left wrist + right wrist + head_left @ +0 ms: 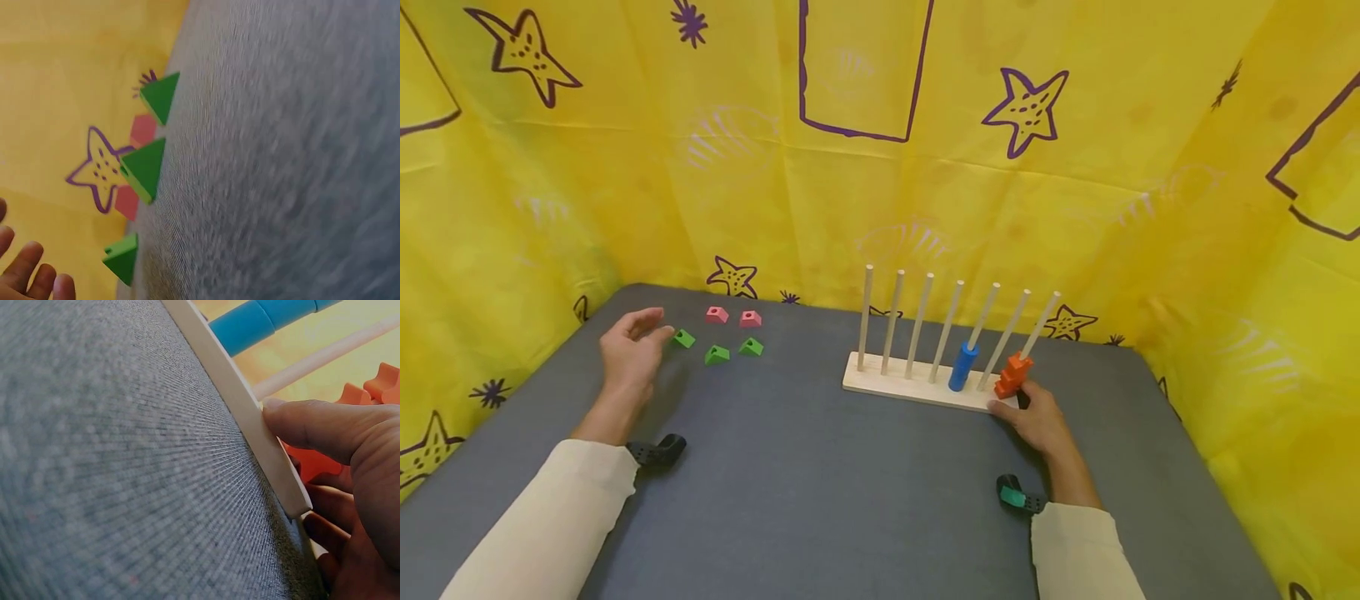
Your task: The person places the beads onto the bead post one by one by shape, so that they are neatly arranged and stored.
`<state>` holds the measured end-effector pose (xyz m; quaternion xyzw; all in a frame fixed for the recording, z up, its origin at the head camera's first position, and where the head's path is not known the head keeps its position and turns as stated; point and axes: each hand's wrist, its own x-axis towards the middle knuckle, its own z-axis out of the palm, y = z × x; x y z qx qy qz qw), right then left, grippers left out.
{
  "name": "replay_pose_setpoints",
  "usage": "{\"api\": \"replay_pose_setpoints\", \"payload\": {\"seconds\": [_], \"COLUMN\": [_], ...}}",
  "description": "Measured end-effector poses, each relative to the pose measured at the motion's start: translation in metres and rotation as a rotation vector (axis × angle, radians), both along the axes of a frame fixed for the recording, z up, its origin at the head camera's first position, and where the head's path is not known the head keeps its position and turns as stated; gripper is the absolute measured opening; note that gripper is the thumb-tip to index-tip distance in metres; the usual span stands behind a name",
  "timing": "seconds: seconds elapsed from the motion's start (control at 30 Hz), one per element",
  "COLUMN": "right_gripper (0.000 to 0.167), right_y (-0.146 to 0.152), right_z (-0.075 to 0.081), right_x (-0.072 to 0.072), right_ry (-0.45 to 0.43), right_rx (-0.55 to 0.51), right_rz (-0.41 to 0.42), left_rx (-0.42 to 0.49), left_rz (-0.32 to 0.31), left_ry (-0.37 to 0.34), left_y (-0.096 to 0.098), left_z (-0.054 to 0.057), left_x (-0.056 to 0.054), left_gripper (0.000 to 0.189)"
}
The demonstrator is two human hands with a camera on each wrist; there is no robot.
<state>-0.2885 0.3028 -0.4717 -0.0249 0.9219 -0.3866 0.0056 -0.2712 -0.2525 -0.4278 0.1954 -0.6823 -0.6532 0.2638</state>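
My left hand (631,354) hovers at the left with loosely bent fingers, just beside a green triangular block (684,338). Its fingertips show apart from the blocks in the left wrist view. Two more green triangular blocks, one in front (717,356), and two pink blocks (750,319) lie close by. On the right, my right hand (1043,421) grips the right end of a wooden peg board (891,382), thumb on the front edge (278,453). Blue cylinders (963,367) are stacked on one peg, and orange notched pieces (1013,375) on the rightmost peg.
The peg board's several upright pegs (898,317) rise near the back of the grey tabletop (820,492). A yellow patterned cloth (760,192) hangs behind and along both sides. Dark straps (657,451) with devices sit at both wrists.
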Motion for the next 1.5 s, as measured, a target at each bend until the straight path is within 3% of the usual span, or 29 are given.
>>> {"api": "replay_pose_setpoints", "payload": {"seconds": [0.17, 0.27, 0.47, 0.63, 0.9, 1.07, 1.23, 1.33, 1.5], "right_gripper": [0.060, 0.059, 0.057, 0.057, 0.056, 0.058, 0.061, 0.064, 0.062], "right_y": [0.001, 0.002, 0.000, -0.004, 0.000, 0.001, 0.001, 0.002, 0.001], "right_z": [-0.003, -0.004, -0.001, -0.003, -0.006, -0.005, -0.003, -0.003, -0.003], "right_x": [0.003, 0.001, -0.002, -0.002, -0.003, -0.004, -0.004, -0.004, -0.005], "right_ry": [0.014, 0.024, 0.031, 0.034, 0.029, 0.025, 0.010, -0.002, 0.005], "right_rx": [-0.009, -0.010, -0.002, -0.006, -0.018, -0.021, -0.019, -0.015, -0.007], "right_rz": [0.002, 0.008, 0.002, 0.009, -0.003, -0.003, -0.007, -0.016, -0.018], "left_rx": [-0.189, -0.313, -0.411, -0.473, -0.656, -0.666, -0.648, -0.637, -0.624], "left_rz": [-0.112, -0.207, -0.354, -0.404, -0.358, -0.325, -0.291, -0.274, -0.263], "left_ry": [-0.165, -0.204, -0.293, -0.311, -0.354, -0.409, -0.406, -0.392, -0.347], "left_y": [-0.015, -0.024, -0.038, -0.044, -0.040, -0.036, -0.030, -0.025, -0.015], "left_z": [-0.008, -0.010, -0.009, -0.015, -0.019, -0.019, -0.018, -0.014, 0.007], "left_x": [-0.008, -0.014, -0.027, -0.029, -0.026, -0.025, -0.024, -0.019, -0.013], "left_gripper": [0.046, 0.058, 0.065, 0.058, 0.045, 0.044, 0.040, 0.040, 0.043]}}
